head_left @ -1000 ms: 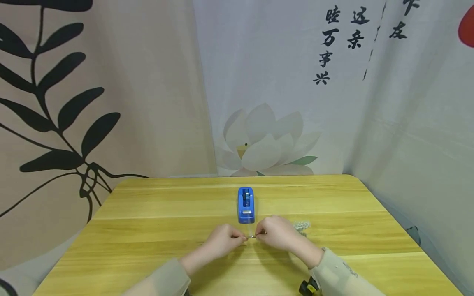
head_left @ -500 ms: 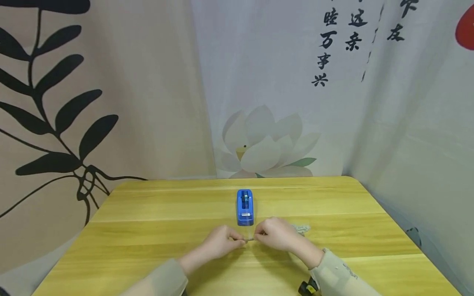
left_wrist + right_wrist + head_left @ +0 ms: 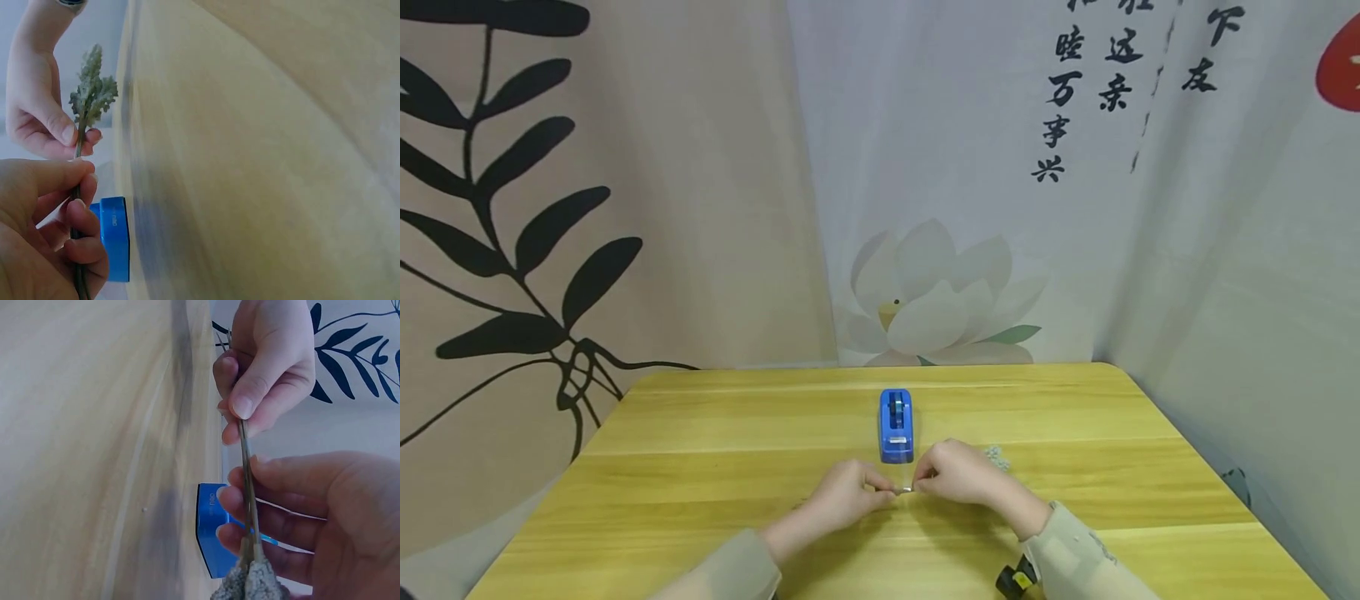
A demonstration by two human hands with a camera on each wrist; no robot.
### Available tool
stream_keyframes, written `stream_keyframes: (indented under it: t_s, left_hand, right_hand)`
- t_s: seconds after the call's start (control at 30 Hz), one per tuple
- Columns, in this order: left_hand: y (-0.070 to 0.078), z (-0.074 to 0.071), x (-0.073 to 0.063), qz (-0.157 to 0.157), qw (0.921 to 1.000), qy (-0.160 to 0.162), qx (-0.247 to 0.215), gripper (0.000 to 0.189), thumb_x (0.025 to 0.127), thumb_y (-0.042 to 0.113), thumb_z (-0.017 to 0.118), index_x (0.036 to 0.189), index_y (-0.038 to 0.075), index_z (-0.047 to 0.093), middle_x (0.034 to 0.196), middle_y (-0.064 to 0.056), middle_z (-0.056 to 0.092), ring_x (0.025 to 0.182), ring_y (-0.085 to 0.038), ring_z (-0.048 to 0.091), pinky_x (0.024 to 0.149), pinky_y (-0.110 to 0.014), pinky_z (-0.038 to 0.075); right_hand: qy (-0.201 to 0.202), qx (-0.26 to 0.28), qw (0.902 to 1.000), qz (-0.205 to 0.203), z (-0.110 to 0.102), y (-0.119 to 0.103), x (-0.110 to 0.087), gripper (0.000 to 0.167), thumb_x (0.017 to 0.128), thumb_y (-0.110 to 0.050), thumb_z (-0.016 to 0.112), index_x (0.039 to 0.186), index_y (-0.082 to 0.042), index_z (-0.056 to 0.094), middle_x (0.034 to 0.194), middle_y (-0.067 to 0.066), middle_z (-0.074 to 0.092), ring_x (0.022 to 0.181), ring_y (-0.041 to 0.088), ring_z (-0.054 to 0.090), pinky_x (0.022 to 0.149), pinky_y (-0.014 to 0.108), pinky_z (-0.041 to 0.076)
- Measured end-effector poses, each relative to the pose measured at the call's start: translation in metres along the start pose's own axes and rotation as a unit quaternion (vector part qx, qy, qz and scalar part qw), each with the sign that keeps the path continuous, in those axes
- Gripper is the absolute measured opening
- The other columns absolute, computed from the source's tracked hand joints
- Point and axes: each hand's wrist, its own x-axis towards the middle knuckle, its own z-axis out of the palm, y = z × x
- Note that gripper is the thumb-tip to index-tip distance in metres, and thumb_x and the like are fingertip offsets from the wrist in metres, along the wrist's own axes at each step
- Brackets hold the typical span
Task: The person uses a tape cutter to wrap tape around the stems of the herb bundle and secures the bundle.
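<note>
Between both hands runs a sprig of dusty-green leaves [image 3: 94, 94] on thin stems [image 3: 247, 469]. My left hand [image 3: 850, 490] pinches the stems toward their bare end, fingers curled round them in the left wrist view. My right hand [image 3: 958, 475] pinches the stems nearer the leaves, thumb and forefinger on them. The leafy head sticks out beyond the right hand, and in the right wrist view it looks like fuzzy grey-green tips [image 3: 253, 581]. A clear tape strip [image 3: 906, 475] stretches from the blue tape dispenser [image 3: 897, 425] to the stems between the hands.
The dispenser stands on the wooden table [image 3: 737, 433], just past the hands. A black and yellow device [image 3: 1017, 578] sits by the right sleeve [image 3: 1075, 550]. A printed curtain [image 3: 700, 167] hangs behind the table.
The leafy head beyond the right hand has turned and shows smaller, drawn in toward the hand. Both hands stay nearly in place on the stems. The head view has tilted slightly up.
</note>
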Motion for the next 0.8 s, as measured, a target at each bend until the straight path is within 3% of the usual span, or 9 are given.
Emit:
stream_keyframes:
  t_s: [0.3,0.4,0.53,0.8]
  left_hand:
    - [0.001,0.000,-0.002,-0.007,0.9999,0.003,-0.008,0.009,0.081,0.013,0.076,0.090,0.012,0.078,0.095,-0.005,0.072,0.084,-0.017,0.065,0.075,-0.035,0.054]
    - [0.000,0.001,-0.003,-0.024,0.9994,-0.002,-0.025,0.010,0.083,0.013,0.075,0.092,0.011,0.078,0.097,-0.006,0.072,0.063,-0.011,0.060,0.057,-0.027,0.052]
    - [0.001,0.001,-0.004,-0.047,0.9969,-0.019,-0.060,0.014,0.087,0.013,0.070,0.098,0.008,0.076,0.091,-0.005,0.072,0.040,-0.005,0.044,0.037,-0.017,0.035]
    - [-0.001,-0.002,-0.004,-0.043,0.9953,-0.056,-0.066,0.021,0.092,0.011,0.061,0.104,0.000,0.073,0.066,0.001,0.065,0.041,-0.004,0.042,0.038,-0.016,0.031]
  right_hand:
    - [0.002,0.054,0.9985,0.005,0.004,0.005,0.000,0.007,0.083,-0.009,0.073,0.079,-0.014,0.074,0.075,-0.013,0.065,0.067,0.001,0.057,0.064,0.022,0.050]
    - [0.004,0.058,0.9983,0.008,0.006,0.006,0.000,0.007,0.082,-0.010,0.073,0.078,-0.015,0.074,0.075,-0.014,0.065,0.067,0.001,0.057,0.064,0.023,0.049]
    - [0.011,0.042,0.9990,0.011,0.009,0.006,0.000,0.006,0.082,-0.012,0.074,0.077,-0.016,0.074,0.074,-0.015,0.064,0.065,0.001,0.055,0.062,0.023,0.048]
    - [0.031,-0.001,0.9994,0.019,0.013,0.001,-0.001,0.009,0.080,-0.013,0.076,0.075,-0.020,0.072,0.072,-0.017,0.061,0.063,0.001,0.052,0.060,0.024,0.045]
